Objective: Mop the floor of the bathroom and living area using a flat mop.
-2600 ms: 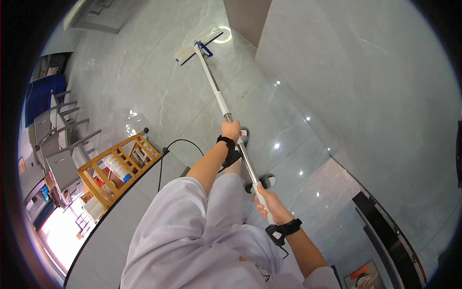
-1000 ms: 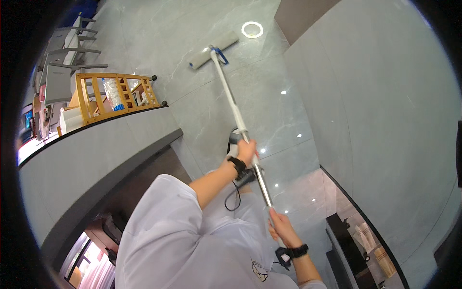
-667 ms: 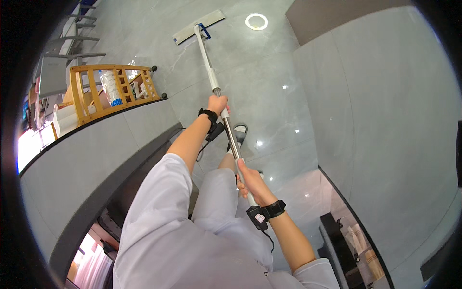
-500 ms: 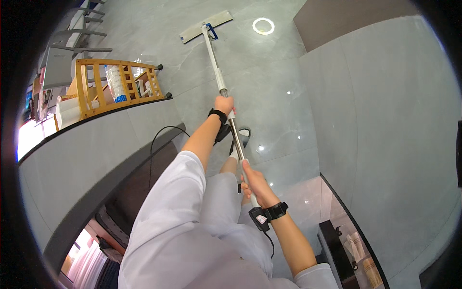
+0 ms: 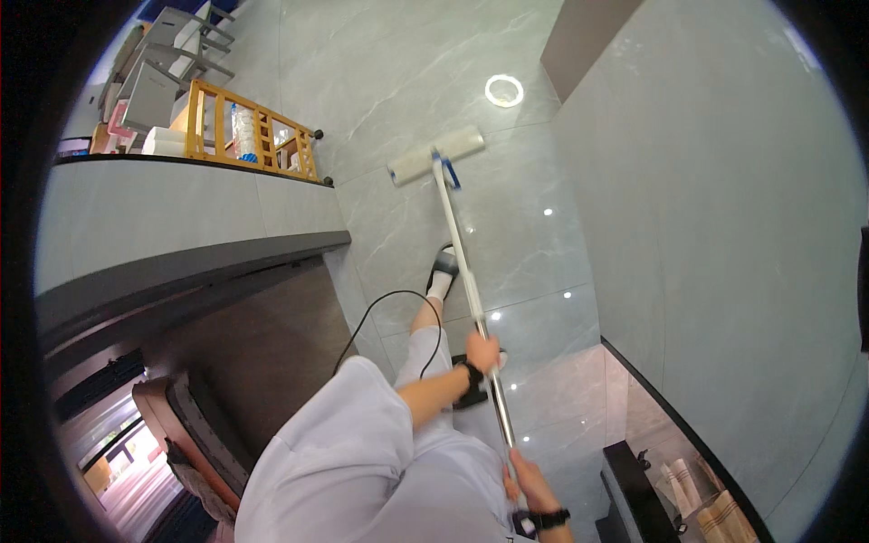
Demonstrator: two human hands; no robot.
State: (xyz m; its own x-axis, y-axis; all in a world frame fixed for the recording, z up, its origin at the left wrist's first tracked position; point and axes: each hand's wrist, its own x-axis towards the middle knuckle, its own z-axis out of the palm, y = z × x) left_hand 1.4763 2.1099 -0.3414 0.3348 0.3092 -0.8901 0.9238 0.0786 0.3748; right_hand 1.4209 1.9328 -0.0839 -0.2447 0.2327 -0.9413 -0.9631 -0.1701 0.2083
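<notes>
A flat mop [image 5: 459, 226] with a long pale and metal pole slants across the grey tiled floor. Its wide, cream-coloured head lies flat on the tiles, joined to the pole by a blue hinge piece. My left hand [image 5: 483, 351] is wrapped round the metal part of the pole, a black band on its wrist. Lower down, close to my body, my right hand [image 5: 534, 484] grips the upper end of the pole; its fingers are partly hidden. A black cable [image 5: 380, 297] loops beside my left arm.
To the left stand a wall with a dark ledge [image 5: 299, 246] and a wooden slatted cart [image 5: 258, 136] on wheels. Grey chairs [image 5: 181, 54] are behind it. A grey wall [image 5: 706, 226] runs along the right. A ring-shaped light reflection shows on the floor. My sandalled foot [image 5: 444, 262] is beside the pole.
Both hands and the mop have come back toward my body, the mop head sliding nearer over the floor. One foot now shows further forward, left of the pole.
</notes>
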